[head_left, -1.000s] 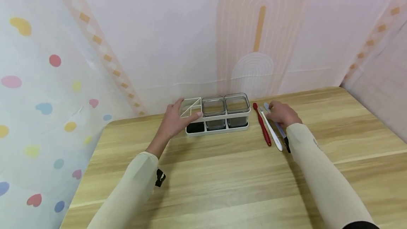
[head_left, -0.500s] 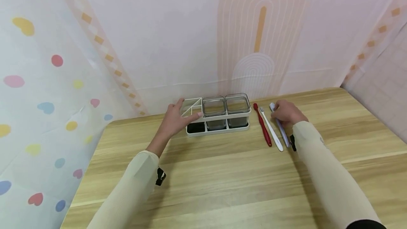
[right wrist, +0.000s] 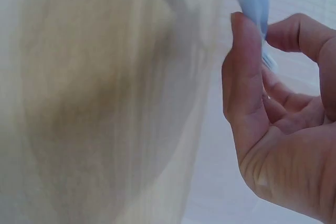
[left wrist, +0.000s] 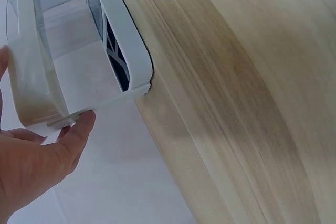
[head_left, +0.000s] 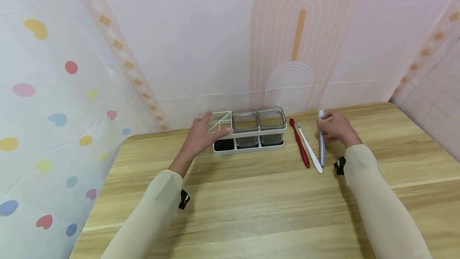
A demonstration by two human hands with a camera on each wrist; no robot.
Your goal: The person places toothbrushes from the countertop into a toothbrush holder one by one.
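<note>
Pinching the pale blue plastic toothbrush [head_left: 321, 139] near its head, the right hand [head_left: 337, 128] tilts it upright. The white three-slot holder [head_left: 248, 147] lies left, gripped by the left hand [head_left: 201, 136].

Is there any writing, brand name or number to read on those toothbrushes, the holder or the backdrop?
None can be read.
Blue toothbrush pinched in the right hand: no lettering shows.
Red toothbrush and white toothbrush on the table: plain at this size.
White holder under the left hand: no label.
Backdrop: only coloured dots, hearts and arches.

left hand [head_left: 199, 136] fingers curled, right hand [head_left: 337, 128] fingers pinching
</note>
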